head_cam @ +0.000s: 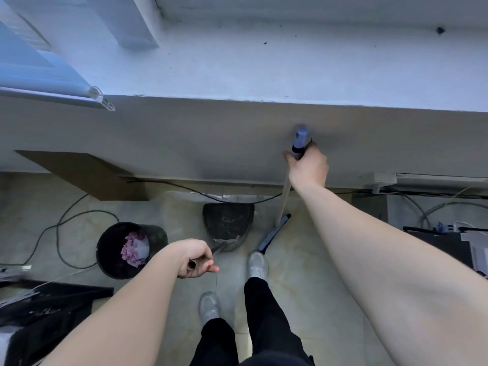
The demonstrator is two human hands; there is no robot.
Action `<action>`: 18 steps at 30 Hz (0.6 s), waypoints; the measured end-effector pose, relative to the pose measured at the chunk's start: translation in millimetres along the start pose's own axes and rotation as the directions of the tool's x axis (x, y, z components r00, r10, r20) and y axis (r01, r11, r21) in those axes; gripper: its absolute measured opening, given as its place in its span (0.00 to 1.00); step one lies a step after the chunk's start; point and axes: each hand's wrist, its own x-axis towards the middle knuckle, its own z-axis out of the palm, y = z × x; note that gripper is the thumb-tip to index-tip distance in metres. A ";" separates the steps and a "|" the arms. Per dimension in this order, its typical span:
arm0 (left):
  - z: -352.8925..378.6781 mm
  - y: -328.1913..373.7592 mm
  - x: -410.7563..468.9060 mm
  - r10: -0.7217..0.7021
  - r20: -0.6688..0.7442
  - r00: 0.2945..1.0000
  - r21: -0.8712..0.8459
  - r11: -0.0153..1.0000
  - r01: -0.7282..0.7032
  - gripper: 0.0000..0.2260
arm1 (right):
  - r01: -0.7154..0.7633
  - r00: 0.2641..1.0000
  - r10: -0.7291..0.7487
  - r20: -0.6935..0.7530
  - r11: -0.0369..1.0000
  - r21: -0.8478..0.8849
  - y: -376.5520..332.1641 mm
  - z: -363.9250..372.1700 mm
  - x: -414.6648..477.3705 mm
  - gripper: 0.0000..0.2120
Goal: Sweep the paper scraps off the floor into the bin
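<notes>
The wooden broom handle with a blue cap [286, 191] is clenched by the right hand [307, 167]; the dark metal dustpan [228, 223] is held by its handle in the left hand [194, 257], kept beside the round black bin [158, 233] for tipping; pink paper scraps [134, 249] lie inside.

Black bin [105, 249] (pink-purple scraps [133, 249] inside), seemingly blue broom head [272, 233].

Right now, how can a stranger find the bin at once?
Start at the grey wall and look down to the tiled floor. Left of the dark dustpan stands the bin, a round black bucket. Only it holds crumpled pink and white paper.
</notes>
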 end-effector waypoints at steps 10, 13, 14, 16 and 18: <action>23.0 -4.9 7.9 -0.072 -0.125 0.989 0.167 0.982 0.092 0.21 | -0.094 0.995 0.093 0.026 0.994 0.050 0.0 13.4 12.1 0.20; 21.2 -4.7 12.3 -0.073 -0.148 0.986 0.227 0.968 0.106 0.27 | -0.097 0.995 0.095 0.038 0.994 0.056 5.0 16.3 14.5 0.21; 19.9 -4.1 12.4 -0.067 -0.167 0.984 0.249 0.963 0.108 0.29 | -0.105 0.994 0.102 0.041 0.993 0.059 5.6 15.1 11.5 0.22; 18.5 -4.9 12.7 -0.063 -0.199 0.978 0.271 0.955 0.116 0.32 | -0.123 0.992 0.121 0.039 0.990 0.072 8.4 13.9 6.9 0.25; 18.7 -4.2 6.4 -0.026 -0.212 0.977 0.299 0.950 0.090 0.30 | -0.126 0.992 0.125 0.019 0.988 0.084 11.5 14.1 3.2 0.28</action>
